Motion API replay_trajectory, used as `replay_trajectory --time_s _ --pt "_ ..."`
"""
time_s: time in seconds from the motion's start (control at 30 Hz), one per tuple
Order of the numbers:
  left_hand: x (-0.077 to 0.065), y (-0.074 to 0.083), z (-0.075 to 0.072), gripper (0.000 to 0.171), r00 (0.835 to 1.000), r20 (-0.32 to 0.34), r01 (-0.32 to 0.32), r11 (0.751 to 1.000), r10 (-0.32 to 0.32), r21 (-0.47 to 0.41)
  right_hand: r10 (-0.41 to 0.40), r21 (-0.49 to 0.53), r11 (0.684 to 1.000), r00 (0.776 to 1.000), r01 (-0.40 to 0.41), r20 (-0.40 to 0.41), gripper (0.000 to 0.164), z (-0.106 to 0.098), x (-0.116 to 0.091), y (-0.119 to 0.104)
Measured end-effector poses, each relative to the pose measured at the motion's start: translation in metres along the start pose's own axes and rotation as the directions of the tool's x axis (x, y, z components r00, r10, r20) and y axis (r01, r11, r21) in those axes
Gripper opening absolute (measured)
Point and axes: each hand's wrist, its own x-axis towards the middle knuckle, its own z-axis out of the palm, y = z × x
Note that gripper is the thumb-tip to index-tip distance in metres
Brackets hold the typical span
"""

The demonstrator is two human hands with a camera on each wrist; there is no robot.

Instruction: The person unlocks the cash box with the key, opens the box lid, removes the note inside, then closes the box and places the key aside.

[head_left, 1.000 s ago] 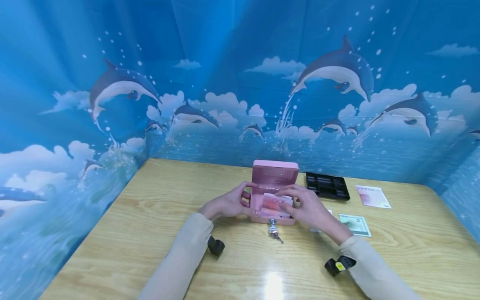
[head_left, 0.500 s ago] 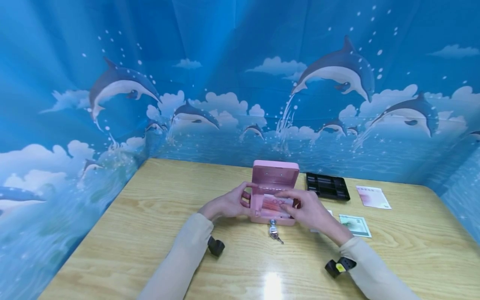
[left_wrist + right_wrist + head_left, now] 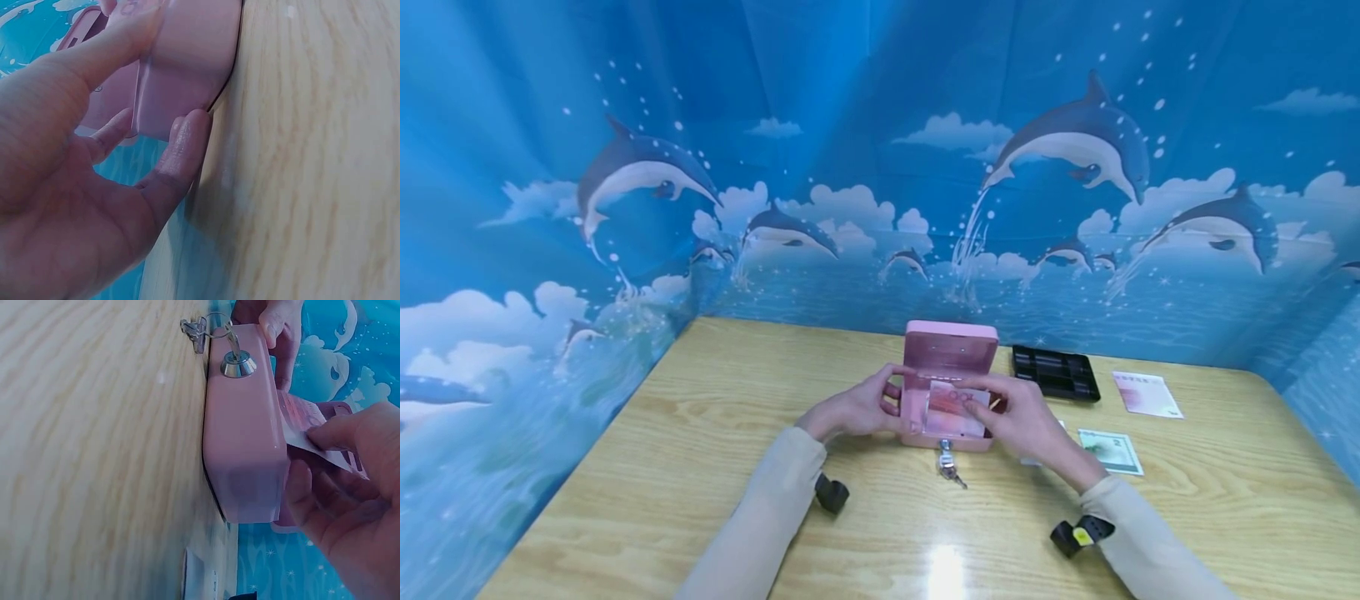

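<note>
A pink cash box (image 3: 912, 436) stands on the table with its lid (image 3: 951, 340) raised. Keys (image 3: 195, 331) hang from the lock (image 3: 238, 364) on its front. My left hand (image 3: 868, 406) grips the box's left side; in the left wrist view the thumb reaches over the rim and the fingers touch the outer wall. My right hand (image 3: 1021, 421) pinches a red 100 banknote (image 3: 951, 408) at its right edge, thumb on top and fingers underneath. The note lies tilted in the box opening, its right edge lifted above the rim. What lies beneath it is hidden.
A black compartment tray (image 3: 1055, 372) lies behind and right of the box. A pinkish note (image 3: 1147, 394) and a green note (image 3: 1111, 451) lie on the table (image 3: 700, 500) at the right. Another note (image 3: 1030, 460) is mostly covered by my right hand. A dolphin-print curtain (image 3: 850, 167) hangs behind.
The banknote's right part has risen and shifted slightly right with my right hand, and the note now lies more tilted. My left hand and the cash box have stayed in place.
</note>
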Motion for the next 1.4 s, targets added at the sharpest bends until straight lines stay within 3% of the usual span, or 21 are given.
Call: replay_trajectory --time_s 0.33,0.83,1.4 --pt "-0.001 0.001 0.000 0.086 1.000 -0.007 0.013 1.000 -0.013 0.015 -0.008 0.049 0.999 0.998 0.012 -0.064 0.027 -0.002 0.000 0.000" --pt "0.000 -0.001 0.000 0.084 1.000 -0.016 0.022 0.999 -0.022 0.031 -0.005 0.040 0.999 0.985 0.012 -0.173 0.025 -0.011 -0.002 -0.001" --pt "-0.001 0.001 0.000 0.085 1.000 -0.003 0.005 1.000 -0.005 0.011 0.052 0.047 0.998 0.975 -0.043 -0.217 0.018 -0.021 -0.012 0.001"
